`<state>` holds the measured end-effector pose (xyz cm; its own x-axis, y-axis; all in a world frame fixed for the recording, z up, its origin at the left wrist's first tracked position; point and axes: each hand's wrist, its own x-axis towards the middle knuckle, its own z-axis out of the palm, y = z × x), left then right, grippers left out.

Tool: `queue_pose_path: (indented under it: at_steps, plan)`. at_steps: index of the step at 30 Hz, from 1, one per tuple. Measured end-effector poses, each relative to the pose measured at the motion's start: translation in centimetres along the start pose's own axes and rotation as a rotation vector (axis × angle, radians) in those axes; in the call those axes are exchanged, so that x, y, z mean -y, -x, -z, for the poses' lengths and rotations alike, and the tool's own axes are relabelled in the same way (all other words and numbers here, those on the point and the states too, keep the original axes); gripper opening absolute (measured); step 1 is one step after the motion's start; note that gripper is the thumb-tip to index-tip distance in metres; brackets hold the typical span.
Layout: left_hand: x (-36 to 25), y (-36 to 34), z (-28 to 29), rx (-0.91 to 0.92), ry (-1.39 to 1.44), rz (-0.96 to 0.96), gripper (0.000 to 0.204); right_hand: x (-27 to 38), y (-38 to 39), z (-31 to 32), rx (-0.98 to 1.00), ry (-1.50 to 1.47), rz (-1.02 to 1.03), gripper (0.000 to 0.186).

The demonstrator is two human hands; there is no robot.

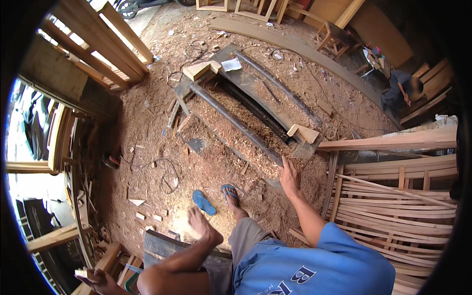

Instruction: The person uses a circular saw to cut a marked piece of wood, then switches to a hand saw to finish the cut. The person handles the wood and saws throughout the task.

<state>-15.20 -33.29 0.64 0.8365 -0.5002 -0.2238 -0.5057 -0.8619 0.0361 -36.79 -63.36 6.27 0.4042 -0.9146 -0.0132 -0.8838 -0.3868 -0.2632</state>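
Note:
At the lower left, my left hand (101, 284) is closed around a small pale wooden block (87, 275), with part of the block sticking out past the fingers. My right arm reaches forward, and my right hand (290, 176) touches the near end of a dark metal pipe (236, 123), fingers fairly straight. That pipe runs along a low bench (187, 91) strewn with shavings. A second pipe (275, 86) lies parallel on its far side, with a long dark slot (253, 105) between them. Pale wooden wedges sit at the bench's far-left corner (200, 70) and right end (303, 133).
Shavings and offcuts cover the floor, with a loose cable (169, 179) and a blue flip-flop (203, 202). Curved wooden strips (393, 211) are stacked at right. Tall timber frames (98, 44) lean at far left. A co-worker (400, 91) crouches at far right.

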Motion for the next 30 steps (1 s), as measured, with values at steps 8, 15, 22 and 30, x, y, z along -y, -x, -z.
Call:
queue_pose_path:
  at_steps: [8, 15, 22, 30]
  plan:
    - [8.3, -5.3, 30.7, -0.383, 1.991, 0.316, 0.055, -2.4, -6.6, 6.3, 0.115, -0.488, -0.381, 0.033]
    - [1.6, -11.3, 23.9, 0.139, 2.025, 0.362, 0.031, -7.0, -16.6, 6.0, 0.140, 0.194, 0.048, 0.062]
    - [6.1, -13.8, 25.8, 0.063, 1.936, 0.367, 0.052, 1.1, -23.4, 5.0, 0.065, 0.034, 0.026, 0.022]
    - [18.0, -16.4, 21.0, 0.106, 1.925, 0.677, 0.048, 17.9, -34.2, 3.3, -0.384, -0.747, -0.037, 0.040]
